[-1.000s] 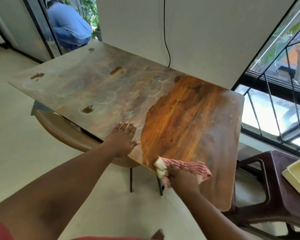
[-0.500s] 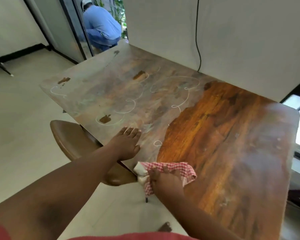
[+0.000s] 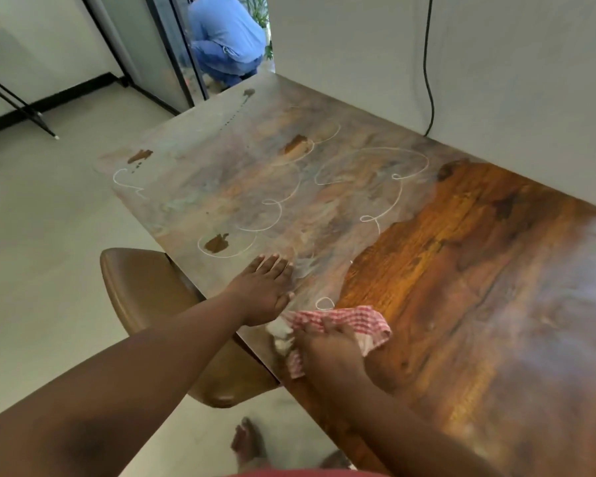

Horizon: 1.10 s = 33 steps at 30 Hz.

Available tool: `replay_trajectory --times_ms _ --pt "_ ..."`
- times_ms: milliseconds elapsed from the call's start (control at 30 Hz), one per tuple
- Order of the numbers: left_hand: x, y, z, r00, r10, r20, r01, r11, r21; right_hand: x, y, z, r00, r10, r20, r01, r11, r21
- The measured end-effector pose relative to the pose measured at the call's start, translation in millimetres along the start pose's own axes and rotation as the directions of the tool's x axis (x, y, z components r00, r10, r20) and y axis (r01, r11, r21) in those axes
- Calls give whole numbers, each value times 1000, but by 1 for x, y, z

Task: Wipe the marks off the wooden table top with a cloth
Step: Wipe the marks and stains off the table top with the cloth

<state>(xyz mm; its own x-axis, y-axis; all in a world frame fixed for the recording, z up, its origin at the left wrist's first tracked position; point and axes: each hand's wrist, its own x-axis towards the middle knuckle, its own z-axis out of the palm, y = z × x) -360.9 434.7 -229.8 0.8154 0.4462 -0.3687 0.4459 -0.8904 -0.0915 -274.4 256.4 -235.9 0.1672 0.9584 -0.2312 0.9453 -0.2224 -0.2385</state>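
The wooden table top (image 3: 462,270) falls into two unlike parts: its right side shows warm orange-brown grain with dark knots and a slight sheen, while the left side, out to the far left corner, lies under a dull greyish film. Across that film run thin white looping marks (image 3: 386,187), curls and ovals drawn in a chalky line, along with a few bare brown patches where the wood shows through; one patch sits inside a white oval near the near left edge. The boundary between clean and filmed wood wanders from the far edge by the wall down toward the near edge. The cloth (image 3: 345,321), checked red and white with a plain white bunch at one end, lies crumpled on the tabletop at the near edge, right on that boundary, just below a small white loop. The right hand (image 3: 327,346) presses down on it with fingers curled into the fabric, gripping it. The left hand (image 3: 262,290) rests flat on the filmed wood just beside the cloth, fingers straight and together, holding nothing. A brown chair (image 3: 145,297) is tucked under the near left edge.
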Motion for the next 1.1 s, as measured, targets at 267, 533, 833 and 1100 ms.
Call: replay_trajectory --times_ms 267,533,833,1100 --pt "30 -3 -4 996 67 -66 -74 992 -102 -20 36 -1 975 -216 -50 210 973 -98" --pt "54 -42 0 997 60 -44 -66 985 -161 26 -32 7 991 -130 -40 129 992 -16" --pt "77 -81 12 987 118 -111 -134 980 -150 26 20 -23 988 155 -25 -156 986 -54" --pt "93 -78 23 959 194 -206 -221 968 -119 44 -37 11 988 96 -123 -104 993 -58"
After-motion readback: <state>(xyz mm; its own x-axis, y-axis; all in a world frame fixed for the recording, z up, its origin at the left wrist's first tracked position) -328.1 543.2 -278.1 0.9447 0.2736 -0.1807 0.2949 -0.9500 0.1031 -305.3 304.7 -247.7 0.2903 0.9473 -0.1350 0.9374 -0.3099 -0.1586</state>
